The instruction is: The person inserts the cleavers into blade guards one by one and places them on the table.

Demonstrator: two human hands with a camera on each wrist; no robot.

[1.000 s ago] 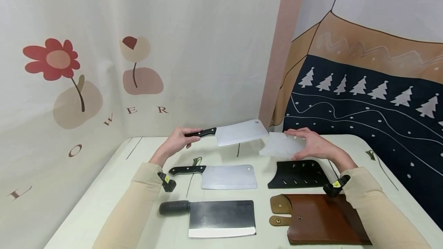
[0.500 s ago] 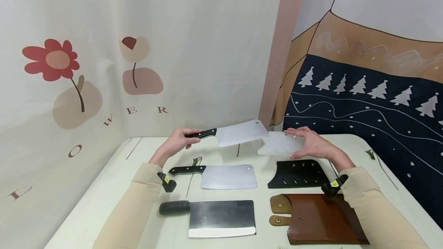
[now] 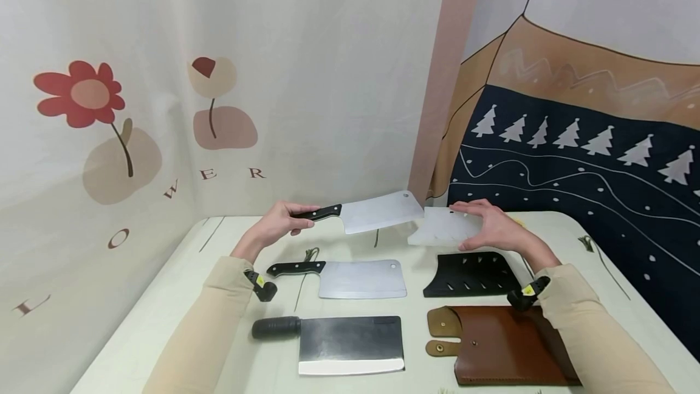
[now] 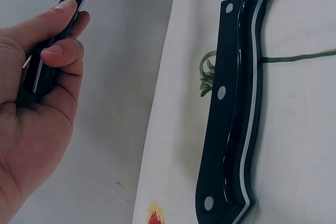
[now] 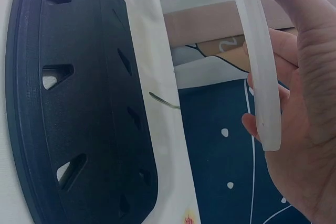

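Note:
My left hand (image 3: 277,225) grips the black riveted handle (image 4: 39,74) of a cleaver (image 3: 380,211), held up above the back of the table with its blade pointing right. Across from it, my right hand (image 3: 494,228) holds a translucent white blade guard (image 3: 442,227) between thumb and fingers. The cleaver's tip is right beside the guard's left end; whether they touch I cannot tell. In the right wrist view the white guard (image 5: 261,72) is seen edge-on, fingers behind it. Below lie a second black-handled cleaver (image 3: 361,279) and a black slotted blade guard (image 3: 470,275).
A wide cleaver (image 3: 351,345) with a dark ribbed handle lies nearest the front. To its right is a brown leather sheath (image 3: 514,345) with two snap straps, partly under my right forearm. Printed curtains (image 3: 328,78) hang behind the pale table (image 3: 164,321).
Both hands stay nearly where they were, still holding the cleaver and the white guard. The guard has shifted very slightly to the left and tilted a little.

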